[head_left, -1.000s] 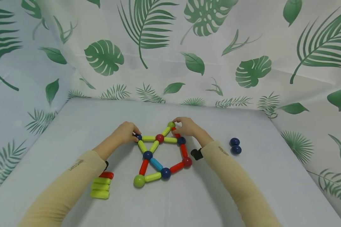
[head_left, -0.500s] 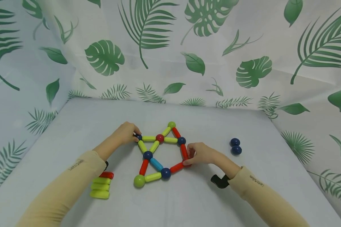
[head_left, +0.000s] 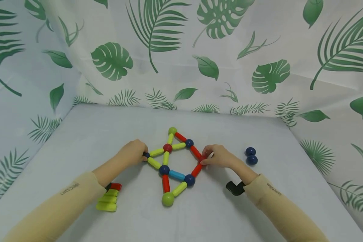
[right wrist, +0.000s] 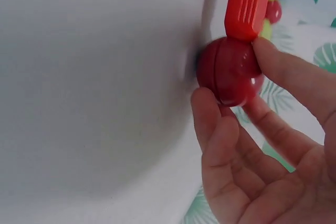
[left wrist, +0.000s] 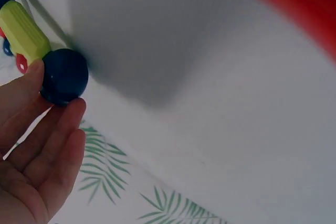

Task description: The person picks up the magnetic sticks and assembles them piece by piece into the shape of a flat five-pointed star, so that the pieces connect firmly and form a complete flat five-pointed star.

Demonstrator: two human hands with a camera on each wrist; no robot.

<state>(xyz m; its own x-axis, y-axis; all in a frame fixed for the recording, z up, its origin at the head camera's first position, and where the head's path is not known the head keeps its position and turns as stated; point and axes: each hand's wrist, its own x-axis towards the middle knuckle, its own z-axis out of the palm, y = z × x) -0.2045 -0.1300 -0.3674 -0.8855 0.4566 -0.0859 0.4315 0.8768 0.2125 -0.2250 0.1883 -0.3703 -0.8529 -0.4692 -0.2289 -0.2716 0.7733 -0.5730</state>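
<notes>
A flat figure of coloured rods and balls lies on the table between my hands. My left hand (head_left: pixel 133 153) pinches the dark blue ball (left wrist: pixel 64 76) at its left corner, where a yellow-green rod (left wrist: pixel 23 31) joins it. On the right side, my right hand (head_left: pixel 219 156) grips the red ball (right wrist: pixel 231 71) between thumb and fingers; a red rod (right wrist: pixel 248 3) meets that ball. A green ball (head_left: pixel 172 131) marks the far tip, another green ball (head_left: pixel 168 199) the near tip. A second red ball (head_left: pixel 167 148) and a light blue rod (head_left: pixel 177 175) are inside the outline.
Loose yellow-green rods (head_left: pixel 107 199) and a red rod (head_left: pixel 116 186) lie beside the left forearm. Two dark blue balls (head_left: pixel 251 156) sit to the right of the right hand. A leaf-print cloth (head_left: pixel 187 67) hangs behind the white table (head_left: pixel 139 222).
My right hand moved from the far green ball down to the red ball. The whole figure has since turned counterclockwise, with the left hand drawn slightly nearer and the right hand slightly farther.
</notes>
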